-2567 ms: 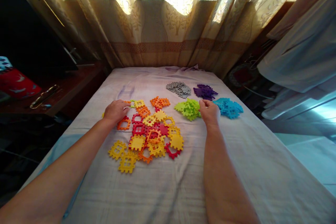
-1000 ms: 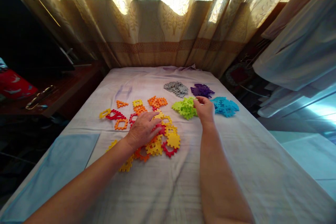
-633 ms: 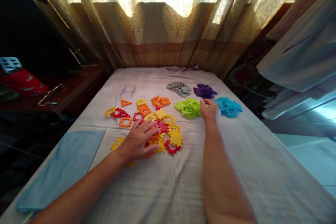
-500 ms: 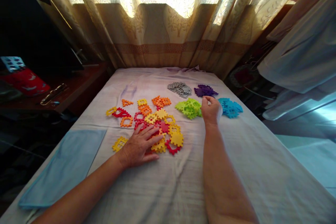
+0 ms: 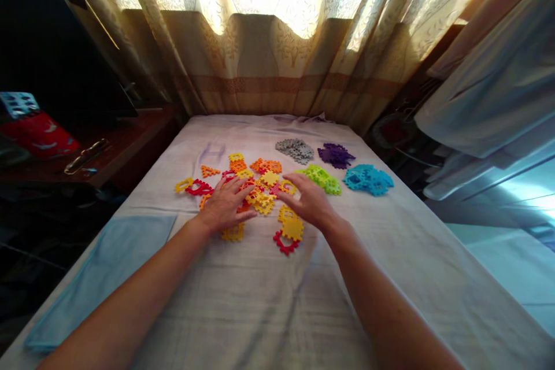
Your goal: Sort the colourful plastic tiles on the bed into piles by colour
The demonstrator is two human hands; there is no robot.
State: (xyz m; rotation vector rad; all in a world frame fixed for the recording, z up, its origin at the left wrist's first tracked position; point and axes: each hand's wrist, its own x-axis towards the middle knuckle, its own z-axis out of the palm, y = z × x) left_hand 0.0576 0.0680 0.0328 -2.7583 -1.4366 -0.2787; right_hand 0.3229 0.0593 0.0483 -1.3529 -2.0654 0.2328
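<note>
A patterned curtain (image 5: 255, 49) hangs behind the pale cloth (image 5: 212, 312). Between the hands lies a heap of red, yellow and orange tiles (image 5: 263, 202), its long axis running left to right. The left hand (image 5: 223, 208), open with fingers spread, covers the heap's left part; the right hand (image 5: 314, 202), also open, is at its right edge. A short row of tiles (image 5: 292, 229) extends from the heap toward the person. The lime pile (image 5: 323, 179) lies to the heap's right.

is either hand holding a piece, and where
No hold shows: the left hand and right hand are open at the mixed pile; their palms are hidden.
</note>
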